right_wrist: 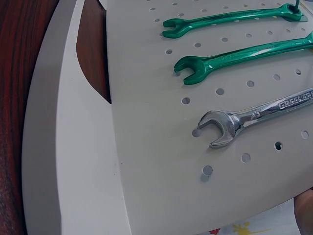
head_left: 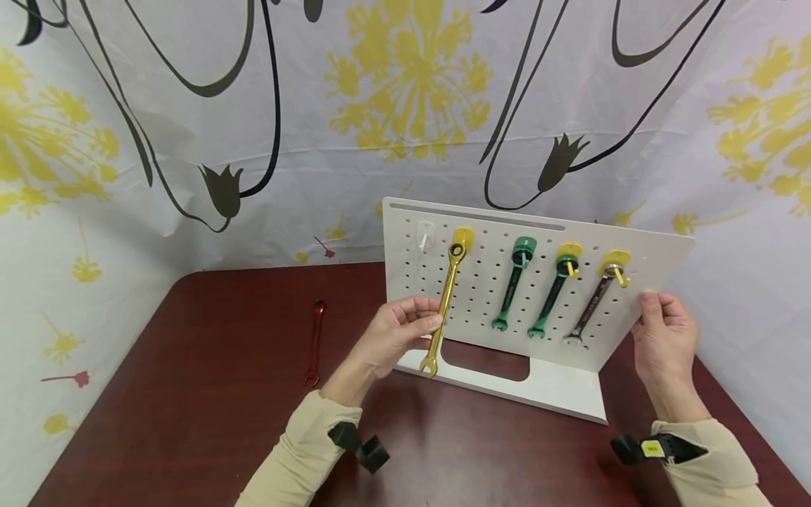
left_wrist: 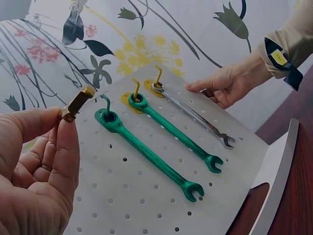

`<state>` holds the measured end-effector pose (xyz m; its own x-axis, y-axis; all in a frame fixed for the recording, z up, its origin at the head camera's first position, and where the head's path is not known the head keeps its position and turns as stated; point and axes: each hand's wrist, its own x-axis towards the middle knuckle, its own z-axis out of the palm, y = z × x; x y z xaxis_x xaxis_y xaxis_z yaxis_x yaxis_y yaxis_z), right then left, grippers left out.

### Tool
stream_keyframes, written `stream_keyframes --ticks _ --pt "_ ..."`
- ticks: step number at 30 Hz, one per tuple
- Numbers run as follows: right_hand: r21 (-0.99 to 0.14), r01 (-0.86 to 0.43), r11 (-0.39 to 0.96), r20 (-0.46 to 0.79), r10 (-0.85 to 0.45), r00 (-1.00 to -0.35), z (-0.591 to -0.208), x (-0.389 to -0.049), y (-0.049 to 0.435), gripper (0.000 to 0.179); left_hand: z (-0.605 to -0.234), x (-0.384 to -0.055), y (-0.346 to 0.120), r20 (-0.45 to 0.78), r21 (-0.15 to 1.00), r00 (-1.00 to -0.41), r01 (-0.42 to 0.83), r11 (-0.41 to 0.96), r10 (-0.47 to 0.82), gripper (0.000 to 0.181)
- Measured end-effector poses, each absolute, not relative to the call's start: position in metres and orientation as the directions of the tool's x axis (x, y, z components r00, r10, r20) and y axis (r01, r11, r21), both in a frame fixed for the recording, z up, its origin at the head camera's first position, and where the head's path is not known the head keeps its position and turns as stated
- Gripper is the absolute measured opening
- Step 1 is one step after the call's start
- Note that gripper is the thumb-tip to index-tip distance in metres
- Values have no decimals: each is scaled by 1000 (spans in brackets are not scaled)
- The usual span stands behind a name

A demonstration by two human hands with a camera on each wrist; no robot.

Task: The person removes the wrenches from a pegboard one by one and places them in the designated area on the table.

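Pinching a gold wrench (head_left: 447,292) in our left hand (head_left: 395,332), pegboard (head_left: 478,289) in right hand (head_left: 667,345), we have three wrenches (left_wrist: 176,130) hung, red wrench (head_left: 315,343) seemingly remaining.

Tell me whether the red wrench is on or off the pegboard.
Off: the red wrench lies on the table, left of the pegboard.
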<state>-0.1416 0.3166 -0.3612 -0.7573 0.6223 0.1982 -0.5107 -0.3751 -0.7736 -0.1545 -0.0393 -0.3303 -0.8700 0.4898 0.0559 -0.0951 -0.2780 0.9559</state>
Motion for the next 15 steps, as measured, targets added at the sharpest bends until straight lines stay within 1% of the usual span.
stream_keyframes --ticks 4,10,15 --pt "-762 -510 -399 189 616 -764 -361 -141 315 12 -331 -154 -41 60 956 -877 -86 -280 476 19" --pt "-723 -540 -431 198 619 -760 -361 -143 315 9 -334 -154 -47 64 957 -884 -77 -281 462 25" --pt "-714 -547 -437 204 618 -759 -361 -143 315 9 -338 -154 -57 71 956 -888 -70 -285 454 24"
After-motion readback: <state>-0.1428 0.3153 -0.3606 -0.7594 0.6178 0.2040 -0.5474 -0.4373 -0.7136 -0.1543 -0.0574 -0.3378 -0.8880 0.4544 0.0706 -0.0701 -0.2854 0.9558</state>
